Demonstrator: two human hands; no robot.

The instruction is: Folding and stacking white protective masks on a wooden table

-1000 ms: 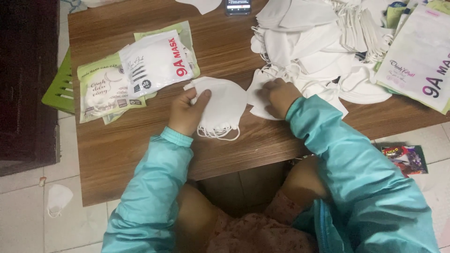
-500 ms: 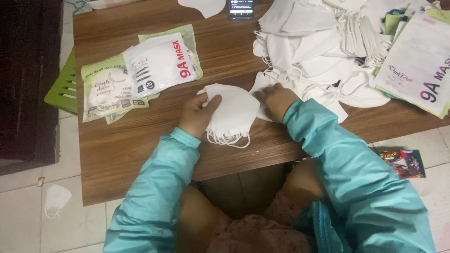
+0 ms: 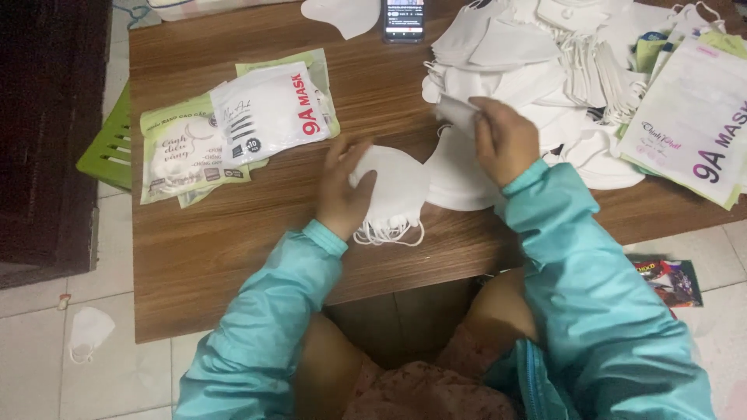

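mask stack [image 3: 393, 194] on table [image 3: 233, 249], packets [image 3: 233, 124] left, mask heap [image 3: 545, 70] right, phone [image 3: 404, 19] behind

My sleeves [image 3: 591, 288] are teal. The masks [image 3: 393, 190] I handle are plain white, as is the heap [image 3: 545, 62]. The table [image 3: 233, 233] is brown wood grain. The packets [image 3: 268, 109] are white and pale green with red lettering. The stool [image 3: 105, 148] is lime green.
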